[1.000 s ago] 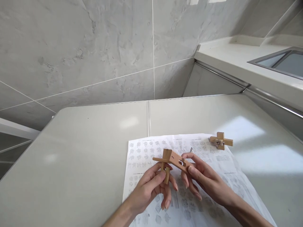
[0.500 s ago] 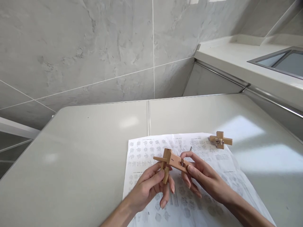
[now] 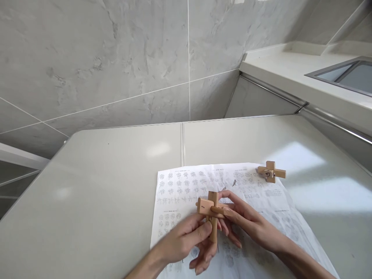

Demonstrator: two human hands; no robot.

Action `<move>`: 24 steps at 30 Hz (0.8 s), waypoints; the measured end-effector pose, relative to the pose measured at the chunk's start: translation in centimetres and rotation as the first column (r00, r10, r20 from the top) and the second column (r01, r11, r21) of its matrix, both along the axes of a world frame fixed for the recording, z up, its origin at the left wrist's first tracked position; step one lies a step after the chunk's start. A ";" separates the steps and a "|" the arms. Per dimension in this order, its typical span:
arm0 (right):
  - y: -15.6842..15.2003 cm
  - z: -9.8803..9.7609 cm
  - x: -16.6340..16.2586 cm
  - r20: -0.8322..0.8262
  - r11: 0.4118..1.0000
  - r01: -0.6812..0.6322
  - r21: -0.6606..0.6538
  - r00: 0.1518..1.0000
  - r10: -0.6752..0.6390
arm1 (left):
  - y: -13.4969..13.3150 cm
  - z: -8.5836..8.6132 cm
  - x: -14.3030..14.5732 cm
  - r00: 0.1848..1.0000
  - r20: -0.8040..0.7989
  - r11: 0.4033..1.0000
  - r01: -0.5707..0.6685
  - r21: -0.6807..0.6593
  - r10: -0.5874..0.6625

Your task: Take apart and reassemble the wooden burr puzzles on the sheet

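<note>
Both hands hold a wooden cross-shaped puzzle piece [image 3: 209, 207] above a printed instruction sheet [image 3: 180, 186]. My left hand [image 3: 188, 242] pinches the lower end of its upright bar between thumb and fingers. My right hand [image 3: 247, 224] grips the horizontal bar from the right, thumb on top. A second wooden cross puzzle [image 3: 271, 172] lies on the sheet's far right corner, well away from both hands.
The sheet lies on a pale grey table [image 3: 101, 174] with a seam down its middle. A grey tiled wall [image 3: 116, 58] rises behind. To the right stands a white counter [image 3: 290, 73] with an inset sink [image 3: 345, 75].
The held puzzle piece has been turned and drawn closer to me: the long bar now points more toward the camera. The left hand shifted lower on the upright bar.
</note>
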State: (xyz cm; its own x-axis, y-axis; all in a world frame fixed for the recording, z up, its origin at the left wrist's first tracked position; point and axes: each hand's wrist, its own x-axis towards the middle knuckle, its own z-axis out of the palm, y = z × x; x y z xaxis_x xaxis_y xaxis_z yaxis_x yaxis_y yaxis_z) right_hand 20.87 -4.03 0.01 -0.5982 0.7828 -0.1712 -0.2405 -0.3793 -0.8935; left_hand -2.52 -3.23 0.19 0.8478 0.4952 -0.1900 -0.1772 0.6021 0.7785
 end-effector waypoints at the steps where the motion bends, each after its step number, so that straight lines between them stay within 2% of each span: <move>1: 0.0 0.0 0.0 0.011 1.000 -0.007 0.004 1.000 0.007 | 0.0 0.0 0.0 1.000 0.005 1.000 0.019 -0.008 -0.019; 6: -0.1 -0.3 0.1 0.041 0.999 -0.035 0.005 0.999 0.035 | -0.2 -0.2 -0.2 0.997 0.044 0.997 0.061 -0.038 -0.059; 15: -0.2 0.1 -0.1 0.103 0.992 -0.121 -0.020 0.987 0.123 | 0.1 -0.1 -0.5 0.995 -0.003 0.994 0.096 -0.060 -0.097; 20: 0.0 0.4 0.4 0.127 0.987 -0.158 -0.014 0.979 0.158 | 0.2 -0.5 -0.5 0.997 0.009 0.992 0.079 -0.102 -0.079; 24: 0.1 0.5 0.6 0.166 0.988 -0.156 0.005 0.974 0.153 | 0.2 -0.6 -0.4 0.999 -0.031 0.985 0.020 -0.170 -0.025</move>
State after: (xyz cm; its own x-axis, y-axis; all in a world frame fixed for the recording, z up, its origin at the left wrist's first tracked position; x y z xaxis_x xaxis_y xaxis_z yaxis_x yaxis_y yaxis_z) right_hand 21.45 -3.93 0.47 -0.6771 0.6866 -0.2646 -0.0290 -0.3842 -0.9228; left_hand -2.92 -2.98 -0.45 0.8502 0.4341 -0.2979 -0.1380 0.7297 0.6697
